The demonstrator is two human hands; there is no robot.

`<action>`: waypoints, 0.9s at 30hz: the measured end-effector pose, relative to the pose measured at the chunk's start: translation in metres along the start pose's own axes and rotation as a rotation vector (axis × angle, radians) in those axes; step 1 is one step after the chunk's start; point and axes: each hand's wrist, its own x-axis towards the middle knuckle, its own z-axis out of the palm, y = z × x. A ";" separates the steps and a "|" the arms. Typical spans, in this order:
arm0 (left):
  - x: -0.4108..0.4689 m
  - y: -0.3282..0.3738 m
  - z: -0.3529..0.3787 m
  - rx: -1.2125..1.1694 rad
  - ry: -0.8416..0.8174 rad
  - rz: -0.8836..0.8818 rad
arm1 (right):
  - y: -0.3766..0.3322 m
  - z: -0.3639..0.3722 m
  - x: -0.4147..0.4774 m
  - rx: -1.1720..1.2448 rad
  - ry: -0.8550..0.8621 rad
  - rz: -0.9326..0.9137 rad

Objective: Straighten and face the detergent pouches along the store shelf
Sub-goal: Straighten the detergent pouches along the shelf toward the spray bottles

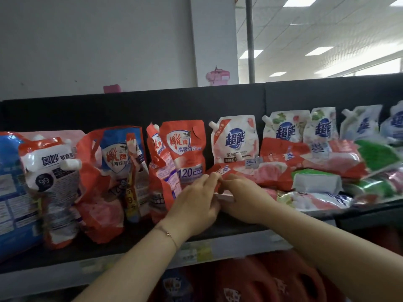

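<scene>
Detergent pouches line a dark store shelf (139, 238). A red pouch (185, 147) stands upright at the middle, a white and pink pouch (235, 138) stands behind to its right. In front of that one a red and pink pouch (261, 171) lies flat. My left hand (196, 203) and my right hand (242, 197) meet at the flat pouch's near left corner, and their fingers pinch its edge. Red pouches (111, 171) further left lean and sag.
A blue bag (11, 192) stands at the far left beside a white and red pouch (52, 171). Several pouches, red, green and white, lie piled flat at the right (327, 177). Price tags run along the shelf front (196, 251). Red jugs (250, 284) fill the shelf below.
</scene>
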 end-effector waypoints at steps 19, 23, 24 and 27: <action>0.113 -0.044 0.080 -0.381 -0.016 -0.961 | 0.117 -0.065 0.060 -0.108 -0.123 -0.056; 0.110 -0.058 0.088 -0.712 0.041 -1.077 | 0.112 -0.054 0.092 -0.086 -0.282 -0.065; 0.109 -0.056 0.088 -0.809 0.018 -1.092 | 0.108 -0.049 0.099 -0.076 -0.326 -0.070; 0.106 -0.056 0.088 -0.979 0.077 -1.126 | 0.101 -0.033 0.113 0.019 -0.309 -0.093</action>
